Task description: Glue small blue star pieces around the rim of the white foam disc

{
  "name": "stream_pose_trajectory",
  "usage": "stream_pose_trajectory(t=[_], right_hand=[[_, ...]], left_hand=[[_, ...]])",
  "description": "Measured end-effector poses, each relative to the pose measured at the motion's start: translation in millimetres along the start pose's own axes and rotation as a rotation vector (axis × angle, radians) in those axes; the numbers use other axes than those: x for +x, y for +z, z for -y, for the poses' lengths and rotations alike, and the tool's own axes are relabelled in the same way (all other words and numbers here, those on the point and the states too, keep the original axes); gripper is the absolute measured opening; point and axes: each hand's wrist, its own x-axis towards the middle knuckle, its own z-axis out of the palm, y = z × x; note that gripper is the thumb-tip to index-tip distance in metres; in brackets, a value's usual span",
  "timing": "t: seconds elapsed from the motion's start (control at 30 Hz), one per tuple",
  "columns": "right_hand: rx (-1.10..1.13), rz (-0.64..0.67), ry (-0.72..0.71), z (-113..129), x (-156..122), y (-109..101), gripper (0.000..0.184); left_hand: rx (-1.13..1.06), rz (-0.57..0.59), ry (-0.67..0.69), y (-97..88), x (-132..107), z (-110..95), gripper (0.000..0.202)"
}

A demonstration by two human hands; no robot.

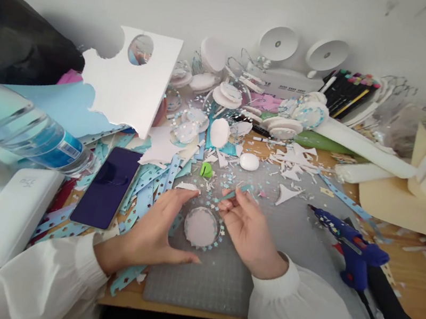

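A round white foam disc ringed with small blue star cut-outs lies on the grey cutting mat. My left hand curves around the disc's left side, fingers apart, thumb stretched out below it; it holds nothing. My right hand sits just right of the disc and pinches a thin teal tool that looks like tweezers, its tip pointing up and left above the disc. Both arms wear white sleeves.
A dark phone and a white power bank lie at the left, under a tilted water bottle. A blue glue gun rests at the right. White foam discs, paper scraps, blue star strips, a cut white board and markers crowd the back.
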Motion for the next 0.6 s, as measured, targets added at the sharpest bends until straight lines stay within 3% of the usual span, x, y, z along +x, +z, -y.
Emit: stream_pose_trajectory(t=[0.2, 0.33, 0.43, 0.6], right_hand=[[0.082, 0.094, 0.095, -17, -14, 8, 0.02], [0.108, 0.067, 0.114, -14, -13, 7, 0.022], [0.07, 0.029, 0.037, -2, -10, 5, 0.022], [-0.163, 0.051, -0.189, 20, -7, 1, 0.02]], left_hand=[[0.107, 0.06, 0.101, 2.3, 2, -1, 0.1], [0.104, 0.05, 0.102, 0.9, 1, -1, 0.084], [0.047, 0.037, 0.064, -2.8, 0, -3, 0.072], [-0.097, 0.045, 0.067, -8.4, -3, -6, 0.076]])
